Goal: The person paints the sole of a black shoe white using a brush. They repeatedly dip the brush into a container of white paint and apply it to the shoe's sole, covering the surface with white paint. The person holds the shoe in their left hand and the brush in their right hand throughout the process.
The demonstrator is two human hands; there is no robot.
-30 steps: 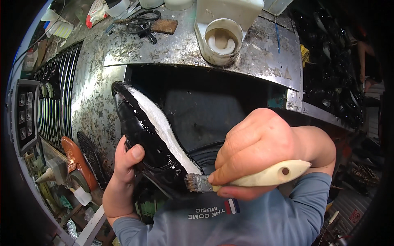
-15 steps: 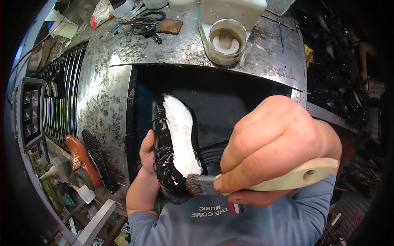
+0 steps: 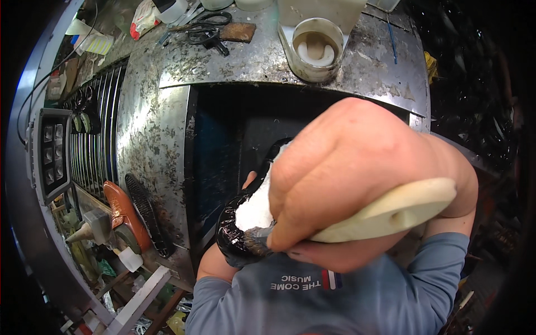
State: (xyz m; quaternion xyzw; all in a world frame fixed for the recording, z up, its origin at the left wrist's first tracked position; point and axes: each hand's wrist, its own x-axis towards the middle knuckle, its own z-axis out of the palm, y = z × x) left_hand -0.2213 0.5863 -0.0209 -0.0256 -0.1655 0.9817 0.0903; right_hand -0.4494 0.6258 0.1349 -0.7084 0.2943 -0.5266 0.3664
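Observation:
A glossy black shoe [image 3: 228, 226] with a white underside [image 3: 254, 211] is held tilted, bottom up, in front of my body. My left hand [image 3: 249, 180] grips it from the far side; only a fingertip shows past the edge, the rest is behind the shoe. My right hand [image 3: 357, 162] is closed round a flat brush [image 3: 402, 209] with a pale handle. The brush's dark bristles [image 3: 257, 240] touch the near end of the shoe, at the border between white and black. My right hand covers much of the shoe's right side.
On the worn metal bench [image 3: 151, 128] stand a clear cup of liquid [image 3: 314, 67], scissors [image 3: 209, 28] and a brown block [image 3: 238, 32]. At left are a brown shoe [image 3: 124, 209], a black sole [image 3: 146, 215], a squeeze bottle [image 3: 96, 226] and a lamp [image 3: 53, 153]. A dark recess opens before me.
My right hand has moved up and left over the shoe, hiding more of it. The shoe has tilted and turned, and my left hand is now mostly hidden behind it.

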